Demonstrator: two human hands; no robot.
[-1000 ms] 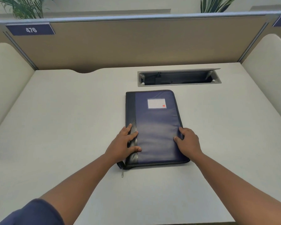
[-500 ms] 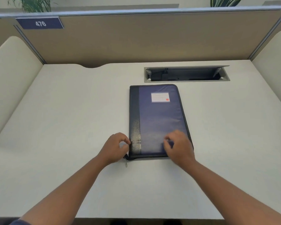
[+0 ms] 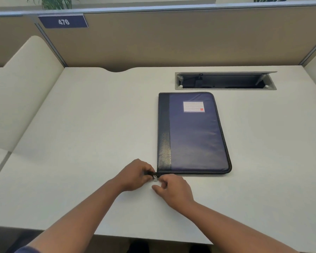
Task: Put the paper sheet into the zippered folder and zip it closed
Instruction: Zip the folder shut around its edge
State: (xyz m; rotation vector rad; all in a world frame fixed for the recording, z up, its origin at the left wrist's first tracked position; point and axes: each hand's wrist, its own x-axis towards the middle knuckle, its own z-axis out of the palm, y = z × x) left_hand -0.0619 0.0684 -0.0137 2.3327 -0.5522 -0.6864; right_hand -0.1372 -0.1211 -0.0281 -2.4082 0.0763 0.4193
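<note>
A dark blue zippered folder (image 3: 193, 136) lies flat and closed on the white desk (image 3: 91, 136), with a white label near its top. No paper sheet is visible. At the folder's near left corner, my left hand (image 3: 135, 175) pinches the black zipper tail that sticks out from that corner. The silver zipper pull (image 3: 155, 177) hangs just beside those fingers. My right hand (image 3: 173, 190) is just right of the pull, its fingers curled close to it; I cannot tell whether they touch it.
An open cable tray slot (image 3: 224, 81) is sunk into the desk behind the folder. Tan partition walls (image 3: 171, 39) with a sign "476" (image 3: 63, 21) enclose the back, cream side panels (image 3: 26, 88) the sides. The desk's front edge runs below my forearms.
Both hands left the folder's cover and came to its near left corner. My left hand took hold of the zipper tail; my right hand slid left to the pull.
</note>
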